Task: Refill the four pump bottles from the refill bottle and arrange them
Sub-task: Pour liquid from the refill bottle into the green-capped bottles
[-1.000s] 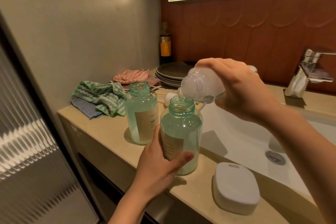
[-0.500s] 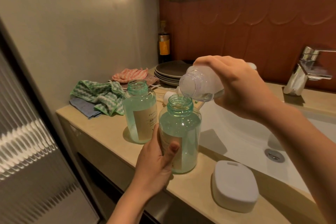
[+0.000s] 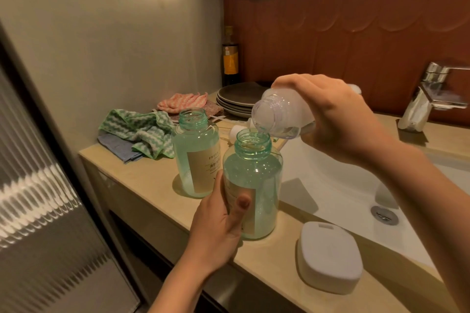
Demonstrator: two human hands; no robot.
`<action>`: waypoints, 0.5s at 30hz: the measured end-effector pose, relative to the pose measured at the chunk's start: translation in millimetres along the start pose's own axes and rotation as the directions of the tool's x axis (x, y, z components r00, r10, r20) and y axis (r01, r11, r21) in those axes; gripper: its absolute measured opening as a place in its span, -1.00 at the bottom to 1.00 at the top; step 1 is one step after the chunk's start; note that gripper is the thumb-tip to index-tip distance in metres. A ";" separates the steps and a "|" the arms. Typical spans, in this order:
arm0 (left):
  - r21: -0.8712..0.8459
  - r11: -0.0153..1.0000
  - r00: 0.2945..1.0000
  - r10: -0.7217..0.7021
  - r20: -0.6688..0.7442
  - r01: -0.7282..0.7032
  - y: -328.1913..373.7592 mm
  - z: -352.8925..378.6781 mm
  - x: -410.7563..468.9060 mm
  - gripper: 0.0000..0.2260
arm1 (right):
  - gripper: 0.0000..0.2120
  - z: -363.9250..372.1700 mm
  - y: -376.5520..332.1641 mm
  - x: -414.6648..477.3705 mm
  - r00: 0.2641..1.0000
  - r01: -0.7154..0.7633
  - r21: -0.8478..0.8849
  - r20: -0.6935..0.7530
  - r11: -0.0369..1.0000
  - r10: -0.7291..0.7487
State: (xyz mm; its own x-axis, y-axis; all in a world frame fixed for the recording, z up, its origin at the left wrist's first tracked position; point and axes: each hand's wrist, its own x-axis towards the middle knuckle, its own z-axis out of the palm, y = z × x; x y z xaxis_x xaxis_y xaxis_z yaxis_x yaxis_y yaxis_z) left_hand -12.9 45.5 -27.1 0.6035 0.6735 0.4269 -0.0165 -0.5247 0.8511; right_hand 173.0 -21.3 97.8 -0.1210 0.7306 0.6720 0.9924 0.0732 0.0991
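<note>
Held front pump bottle (image 3: 264, 180) in left hand (image 3: 216, 231), fingers curled round; tipped refill bottle (image 3: 277, 115) over its neck, right hand (image 3: 333, 119) fingers wrapped round.

On my feed, the nearer translucent teal-green plastic bottle (image 3: 254, 178) and the farther teal-green bottle (image 3: 195, 157) both show beige labels. Around them: clear colourless refill bottle (image 3: 276, 117), green-and-white zigzag cloth (image 3: 137, 129), pink-striped cloth (image 3: 181, 100), plain blue cloth (image 3: 114, 145), dark grey plates (image 3: 236, 98), white rounded box (image 3: 330, 254), cream counter (image 3: 142, 180), rust-brown scalloped wall (image 3: 343, 40).
</note>
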 end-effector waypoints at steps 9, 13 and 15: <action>-0.008 1.000 1.000 -0.002 -0.001 0.002 -1.3 0.6 0.3 -0.30 | -0.26 -1.2 -0.8 -0.3 1.000 -0.004 0.008 0.004 1.000 0.004; -0.005 1.000 1.000 0.003 0.000 -0.003 -0.8 0.4 0.1 -0.31 | -0.26 -1.7 -0.4 -0.4 1.000 -0.003 0.004 0.007 1.000 0.003; 0.000 1.000 1.000 0.005 -0.002 -0.005 -0.6 0.5 0.2 -0.32 | -0.26 -1.5 -0.1 -0.2 1.000 -0.005 0.001 0.005 1.000 0.005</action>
State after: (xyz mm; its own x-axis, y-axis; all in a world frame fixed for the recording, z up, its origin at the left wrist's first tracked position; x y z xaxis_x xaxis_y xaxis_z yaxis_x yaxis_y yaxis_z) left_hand -12.4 45.7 -27.6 0.6014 0.6724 0.4315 -0.0189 -0.5280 0.8490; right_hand 172.9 -22.5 98.8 -0.1154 0.7345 0.6687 0.9931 0.0698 0.0948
